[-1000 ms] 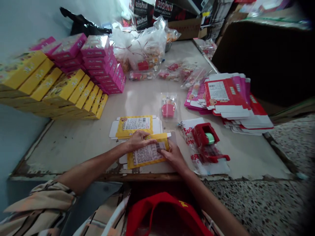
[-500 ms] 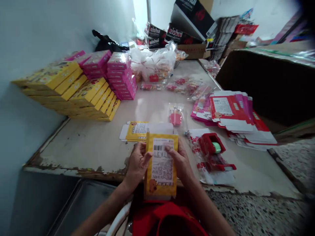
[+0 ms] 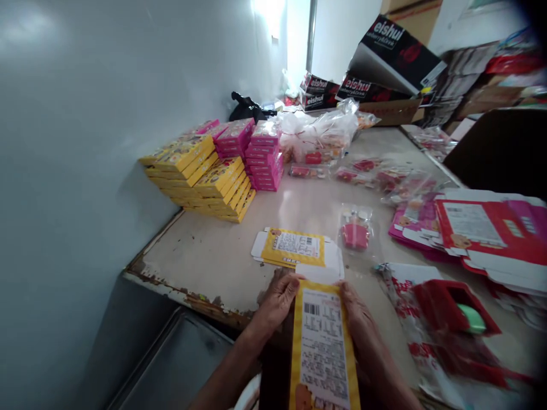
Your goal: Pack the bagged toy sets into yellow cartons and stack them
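Note:
Between my two hands is a yellow carton [image 3: 325, 347] with a white printed label and barcode facing up. My left hand [image 3: 277, 296] grips its upper left edge, thumb and fingers closed at the corner. On the opposite side my right hand [image 3: 356, 313] holds the upper right edge; its fingertips are partly hidden. Just beyond the carton, flat yellow cartons [image 3: 294, 247] with white flaps lie on the table. A clear bag with a pink piece [image 3: 355, 234] lies further to the right. The carton's lower end runs out of the frame.
Yellow boxes [image 3: 222, 182] and pink boxes [image 3: 265, 154] are stacked at the left wall. A red tape dispenser [image 3: 453, 307] rests at the right on a plastic bag. Flat red cartons [image 3: 482, 225] lie behind it. Clear bags [image 3: 316, 134] sit at the back.
The view has swung left, so the table things appear further right. The carton is held lower in view. My right thumb has moved off the label's face to the carton's edge.

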The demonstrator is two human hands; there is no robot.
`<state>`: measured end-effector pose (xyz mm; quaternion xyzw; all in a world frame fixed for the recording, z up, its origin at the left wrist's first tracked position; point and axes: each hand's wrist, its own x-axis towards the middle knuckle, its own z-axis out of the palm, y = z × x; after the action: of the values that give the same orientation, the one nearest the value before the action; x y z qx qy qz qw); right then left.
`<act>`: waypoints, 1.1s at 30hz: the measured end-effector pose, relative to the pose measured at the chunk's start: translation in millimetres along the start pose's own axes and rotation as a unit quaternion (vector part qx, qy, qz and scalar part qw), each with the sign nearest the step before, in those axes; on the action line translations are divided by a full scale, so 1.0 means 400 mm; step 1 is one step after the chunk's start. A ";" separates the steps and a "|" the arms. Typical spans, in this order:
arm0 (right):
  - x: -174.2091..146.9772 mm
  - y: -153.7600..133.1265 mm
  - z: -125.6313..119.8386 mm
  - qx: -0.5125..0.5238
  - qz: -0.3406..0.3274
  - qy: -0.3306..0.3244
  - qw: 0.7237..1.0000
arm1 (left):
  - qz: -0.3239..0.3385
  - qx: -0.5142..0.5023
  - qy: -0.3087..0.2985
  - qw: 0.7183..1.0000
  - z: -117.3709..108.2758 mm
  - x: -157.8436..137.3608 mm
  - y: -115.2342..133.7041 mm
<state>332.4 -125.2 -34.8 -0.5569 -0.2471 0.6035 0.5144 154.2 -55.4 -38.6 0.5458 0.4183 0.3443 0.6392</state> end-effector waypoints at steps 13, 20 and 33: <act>0.017 -0.083 -0.088 -0.201 -0.169 -0.013 0.965 | 0.047 -0.017 -0.002 0.999 0.022 0.029 0.043; 0.005 -0.131 -0.052 -0.105 -0.092 0.020 0.990 | -0.043 0.011 -0.001 0.999 0.038 0.062 0.125; -0.014 -0.105 -0.096 -0.060 -0.041 -0.059 0.996 | -0.095 -0.088 -0.125 0.984 0.038 0.002 0.097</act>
<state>381.8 -126.0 -5.9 -0.5396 -0.3353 0.5979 0.4889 169.1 -54.4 0.4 0.4843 0.3531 0.2464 0.7616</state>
